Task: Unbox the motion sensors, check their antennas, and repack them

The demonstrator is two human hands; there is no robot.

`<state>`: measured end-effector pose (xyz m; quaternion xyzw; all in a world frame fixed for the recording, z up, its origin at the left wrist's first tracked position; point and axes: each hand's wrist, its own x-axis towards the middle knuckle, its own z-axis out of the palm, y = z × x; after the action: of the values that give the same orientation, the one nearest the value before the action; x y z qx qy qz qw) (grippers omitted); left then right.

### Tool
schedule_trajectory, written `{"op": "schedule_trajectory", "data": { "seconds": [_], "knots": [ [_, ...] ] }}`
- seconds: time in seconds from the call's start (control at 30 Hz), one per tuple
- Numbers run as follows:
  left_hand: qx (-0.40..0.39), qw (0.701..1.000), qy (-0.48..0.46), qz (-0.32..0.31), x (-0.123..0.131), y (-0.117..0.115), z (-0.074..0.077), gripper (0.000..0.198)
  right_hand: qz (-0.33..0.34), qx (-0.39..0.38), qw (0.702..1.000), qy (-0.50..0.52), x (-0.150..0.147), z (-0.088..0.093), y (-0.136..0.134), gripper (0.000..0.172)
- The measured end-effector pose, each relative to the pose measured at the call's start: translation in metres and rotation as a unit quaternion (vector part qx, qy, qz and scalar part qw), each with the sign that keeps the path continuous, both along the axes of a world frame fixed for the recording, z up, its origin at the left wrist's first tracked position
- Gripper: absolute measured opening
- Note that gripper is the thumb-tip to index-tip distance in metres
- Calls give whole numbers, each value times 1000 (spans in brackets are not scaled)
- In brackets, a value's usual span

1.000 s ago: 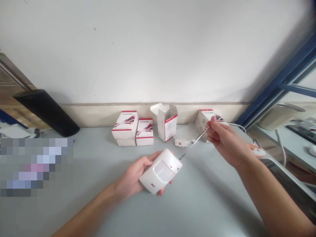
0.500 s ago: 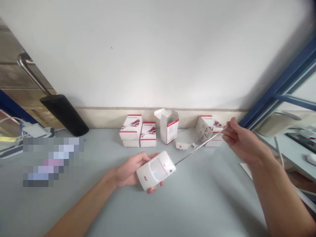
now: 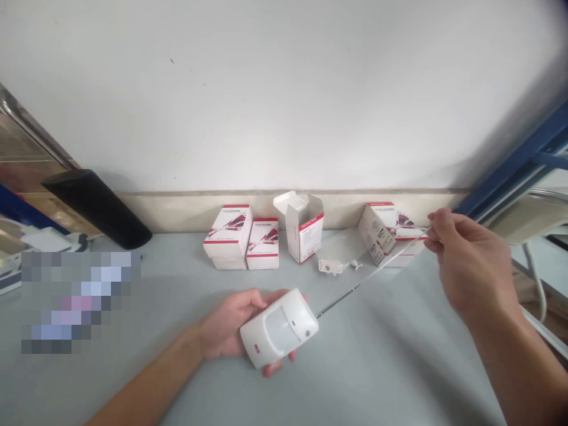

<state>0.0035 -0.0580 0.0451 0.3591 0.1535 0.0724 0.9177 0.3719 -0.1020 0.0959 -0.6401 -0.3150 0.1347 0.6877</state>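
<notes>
While the left hand [image 3: 228, 325] cradles a white motion detector [image 3: 279, 328] from below, the black padded bar [image 3: 95, 208] sits far left against the wall [image 3: 266, 100], and a pixelated patch [image 3: 80, 302] hides whatever lies on the grey worktop [image 3: 177, 378]. Left grip is wrapped around the detector's underside, with the fingertips [image 3: 273, 371] just showing past its lower edge; the left forearm is cut off by the bottom edge of the frame. The detector sits mid-worktop, tilted, with a stretch of worktop between it and the boxes. A thin metal rod [image 3: 373, 272] runs from its upper corner up to the right; can't tell if it's fixed in there. Along the wall: two stacked white boxes [image 3: 226, 236], a single box [image 3: 262, 244], an opened box [image 3: 304, 228], a small white bracket [image 3: 331, 267], then a tilted box [image 3: 376, 234] leaning by another box [image 3: 408, 238]. Right hand [image 3: 470, 260] has a narrow pinch on the rod's far end, just right of those boxes, though the fingers partly hide the tip. The right forearm runs off the bottom right corner, below the blue window frame [image 3: 519, 160].
</notes>
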Motion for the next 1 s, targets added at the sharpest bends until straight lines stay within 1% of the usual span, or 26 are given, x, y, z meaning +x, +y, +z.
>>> {"op": "schedule_trajectory", "data": {
  "seconds": [0.03,0.07,0.13,0.23,0.4,0.47,0.6,0.77,0.9,1.0],
  "knots": [
    [1,1000,-3,-4,0,0,-1,52,-16,1,1000,-7,-2,0,0,47],
    [2,1000,-4,-6,0,-1,-2,52,-17,10,1000,-5,-4,0,-1,44],
    [4,1000,-3,-1,-1,-1,-3,52,-3,40,999,-1,-7,0,0,41],
    [-7,1000,-1,0,-1,-2,-2,52,-1,84,996,-7,-8,-2,3,41],
    [-11,1000,-2,1,1,-3,1,49,-15,121,992,-25,-10,-6,7,42],
    [-6,1000,10,-2,2,-3,2,48,-23,134,990,-38,-13,-7,9,38],
    [-24,999,20,9,2,-3,2,48,-29,129,989,-60,-21,-9,11,30],
    [-28,999,24,8,1,-4,0,48,-35,139,987,-77,-25,-12,13,23],
    [-29,999,38,22,0,-3,-3,49,-24,110,991,-71,-29,-13,12,22],
    [-22,999,36,27,0,-3,-4,49,-10,69,994,-84,-38,-14,9,26]
  ]
}}
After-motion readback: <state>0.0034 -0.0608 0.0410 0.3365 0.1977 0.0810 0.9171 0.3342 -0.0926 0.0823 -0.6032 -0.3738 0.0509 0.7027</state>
